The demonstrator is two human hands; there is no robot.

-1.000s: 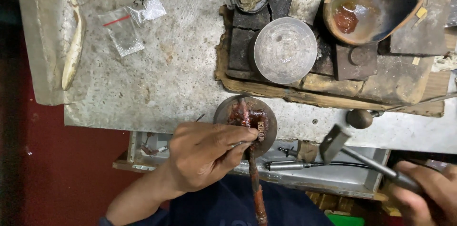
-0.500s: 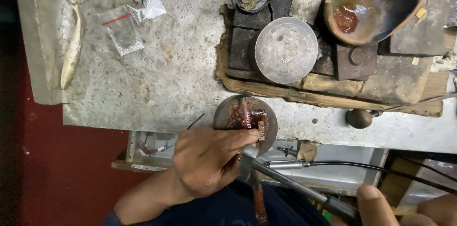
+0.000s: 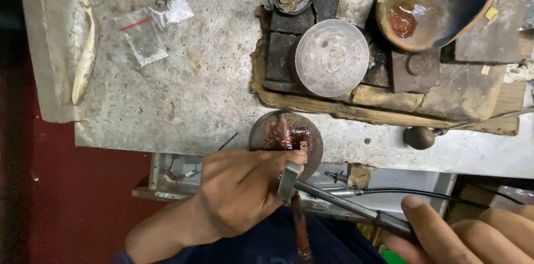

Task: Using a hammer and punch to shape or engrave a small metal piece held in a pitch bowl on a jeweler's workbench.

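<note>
Red lacquer coats the small round work block [image 3: 286, 137] at the surface's [image 3: 194, 75] near edge, where our left hand [image 3: 239, 192] pinches a slim tool, grip clenched on it, tip touching the tiny metal piece [image 3: 303, 145]. Our right hand [image 3: 473, 233] is clenched on the small hammer [image 3: 334, 197], its head just beside the left fingers. A misjudged blow could catch those fingers or skid the tool off. Speckled stone, scorched bricks [image 3: 389, 69], dark red floor [image 3: 33, 186].

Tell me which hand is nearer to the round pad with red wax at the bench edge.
Left. The left hand rests right below the round pad, its fingers at the pad's near rim. The right hand is far off to the lower right, gripping the small hammer by its handle.
</note>
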